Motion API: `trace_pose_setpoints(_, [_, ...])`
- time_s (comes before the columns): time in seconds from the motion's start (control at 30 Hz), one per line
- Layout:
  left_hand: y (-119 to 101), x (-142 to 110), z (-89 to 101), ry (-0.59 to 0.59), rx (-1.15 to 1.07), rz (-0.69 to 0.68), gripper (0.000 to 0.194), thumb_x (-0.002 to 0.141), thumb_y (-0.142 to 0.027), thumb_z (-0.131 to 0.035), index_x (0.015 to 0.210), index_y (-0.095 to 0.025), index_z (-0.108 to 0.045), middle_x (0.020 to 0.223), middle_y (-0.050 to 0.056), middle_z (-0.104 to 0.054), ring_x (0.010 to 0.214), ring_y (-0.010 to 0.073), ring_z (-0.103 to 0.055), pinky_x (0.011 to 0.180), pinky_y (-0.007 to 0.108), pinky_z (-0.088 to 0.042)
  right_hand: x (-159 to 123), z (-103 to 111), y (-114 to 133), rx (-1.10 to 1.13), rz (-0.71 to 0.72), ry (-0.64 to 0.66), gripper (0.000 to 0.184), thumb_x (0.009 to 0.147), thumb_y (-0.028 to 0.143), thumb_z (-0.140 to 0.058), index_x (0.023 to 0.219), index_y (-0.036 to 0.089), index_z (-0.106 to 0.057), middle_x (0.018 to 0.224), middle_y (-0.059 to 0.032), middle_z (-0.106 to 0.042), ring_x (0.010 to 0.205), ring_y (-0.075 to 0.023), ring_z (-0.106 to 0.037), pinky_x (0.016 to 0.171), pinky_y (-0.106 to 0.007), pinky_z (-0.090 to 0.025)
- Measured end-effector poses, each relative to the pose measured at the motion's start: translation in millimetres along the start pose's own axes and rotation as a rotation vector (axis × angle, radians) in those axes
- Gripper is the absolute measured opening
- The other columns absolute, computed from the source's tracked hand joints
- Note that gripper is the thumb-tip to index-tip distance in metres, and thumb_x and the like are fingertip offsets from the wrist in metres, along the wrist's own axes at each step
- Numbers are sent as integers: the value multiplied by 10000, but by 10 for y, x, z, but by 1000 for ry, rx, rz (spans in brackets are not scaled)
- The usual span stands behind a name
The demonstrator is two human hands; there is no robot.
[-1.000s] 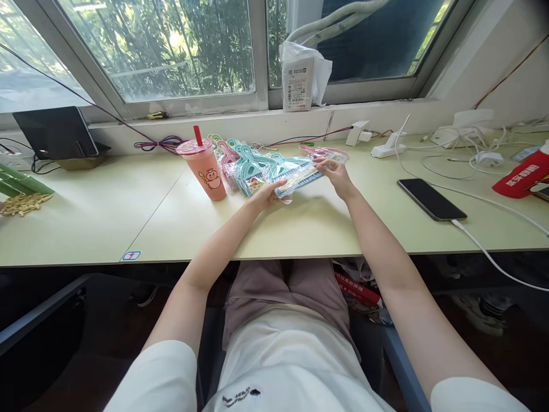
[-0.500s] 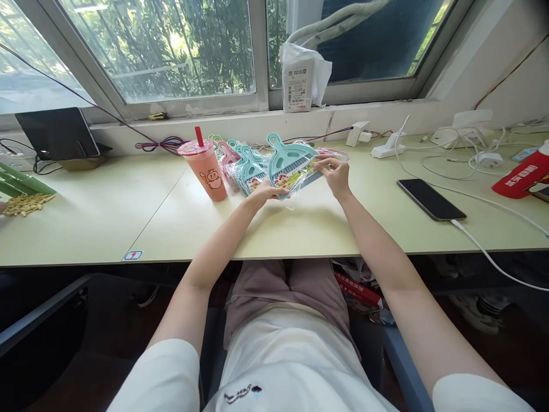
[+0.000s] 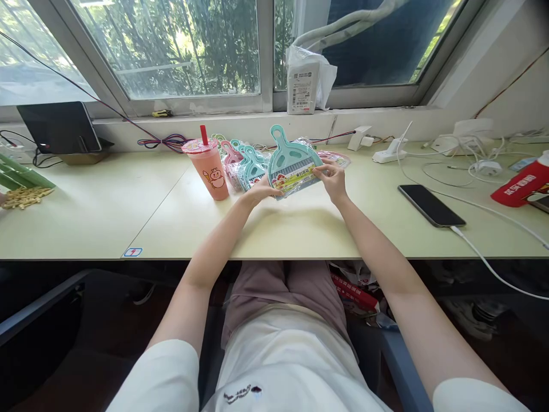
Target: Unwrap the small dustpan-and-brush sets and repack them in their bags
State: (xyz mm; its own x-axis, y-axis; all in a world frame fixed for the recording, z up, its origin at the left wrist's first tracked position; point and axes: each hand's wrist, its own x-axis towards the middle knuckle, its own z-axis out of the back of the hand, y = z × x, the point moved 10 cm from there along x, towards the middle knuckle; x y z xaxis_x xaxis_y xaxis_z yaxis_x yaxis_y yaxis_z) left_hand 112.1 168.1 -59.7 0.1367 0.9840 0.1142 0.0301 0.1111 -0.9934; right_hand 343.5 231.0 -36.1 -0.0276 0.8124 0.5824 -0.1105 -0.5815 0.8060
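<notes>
A teal mini dustpan set (image 3: 295,160) in clear plastic wrap, with a printed label and grey bristles showing, is held up over the table, handle upward. My left hand (image 3: 262,190) grips its lower left corner, thumb in front. At its right edge, my right hand (image 3: 331,176) pinches the wrap between thumb and fingers. Behind and to the left sit more wrapped dustpan sets, a teal one (image 3: 251,166) and a pink one (image 3: 231,155). Another pinkish package (image 3: 337,159) lies behind my right hand, partly hidden.
A pink drink cup (image 3: 209,169) with a red straw stands left of the sets. On the right are a black phone (image 3: 431,205) on a white cable, a power strip (image 3: 389,150) and a red container (image 3: 521,183). A tablet (image 3: 60,129) stands at the far left.
The dustpan set has turned to face me more squarely, its label now more readable. Both hands keep their hold, with the right shifted slightly left. The camera view has shifted a little.
</notes>
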Motion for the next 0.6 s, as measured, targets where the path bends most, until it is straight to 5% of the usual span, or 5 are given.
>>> trace_pose_setpoints(0.1, [-7, -19, -16, -8, 7, 12, 832, 479, -77, -874, 1248, -185, -576, 1063, 79, -724, 1025, 264, -696, 906, 343, -542, -8, -1, 47, 10, 6, -11, 296, 722, 502, -835, 901, 290, -732, 1285, -80, -646, 1313, -301, -555, 1069, -472, -528])
trace_pose_setpoints(0.27, [-46, -42, -83, 19, -29, -10, 831, 479, -40, -836, 1252, -194, -572, 1077, 67, -719, 1049, 256, -691, 937, 341, -532, -11, -64, -32, 233, -186, 113, 749, 579, 414, -925, 1253, 357, -605, 1237, -33, -702, 1229, -280, -632, 985, -481, -597])
trace_pose_setpoints(0.4, [45, -46, -64, -22, -24, 65, 867, 495, -67, -836, 1293, -193, -523, 1079, 78, -701, 984, 237, -690, 900, 354, -548, -113, -228, -198, 333, -440, 308, 563, 532, 434, -941, 1003, 249, -695, 960, -55, -765, 1028, -319, -726, 931, -533, -627])
trace_pose_setpoints(0.6, [62, -39, -49, -138, -162, 57, 1186, 551, -35, -814, 1559, -331, -263, 1374, 97, -596, 1202, 253, -636, 971, 327, -540, -100, -233, -331, 390, -482, 199, 442, 515, 388, -964, 794, 230, -660, 825, -48, -746, 1018, -321, -733, 912, -518, -641])
